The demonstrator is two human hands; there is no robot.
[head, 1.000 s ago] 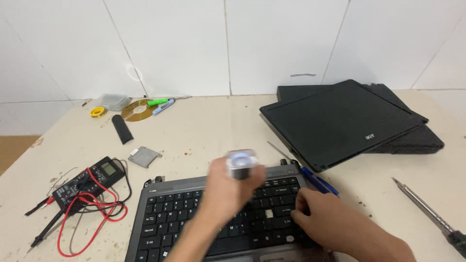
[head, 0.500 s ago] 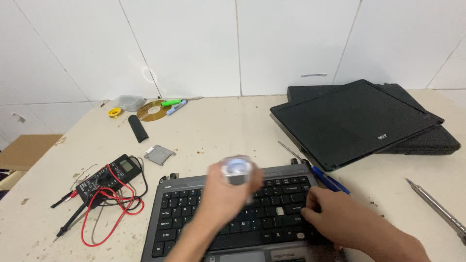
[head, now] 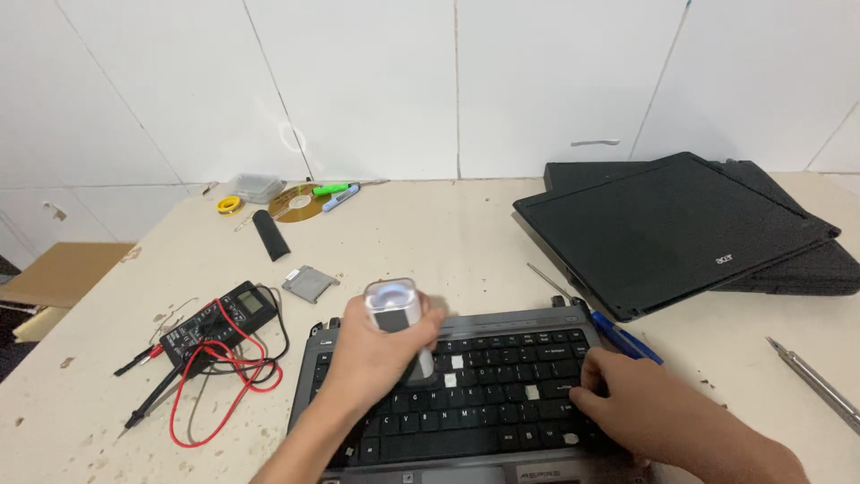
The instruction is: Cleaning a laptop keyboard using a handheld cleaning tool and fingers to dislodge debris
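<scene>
Bright, even overhead light, soft shadows, slight motion blur, wide-angle edges.

The left hand point(head: 372, 358) grips a small white bottle point(head: 394, 314) over the laptop keyboard point(head: 475, 394). The right hand point(head: 649, 412) rests on the keys; a multimeter point(head: 219, 323) lies nearby.

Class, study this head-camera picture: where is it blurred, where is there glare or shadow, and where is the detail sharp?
Head view: the left hand and the small white bottle it grips are softly motion-blurred; the right hand on the keyboard is a little soft too. The multimeter and closed black laptops look sharp. Lighting is even and shadows faint; the disc shows a slight sheen.
</scene>
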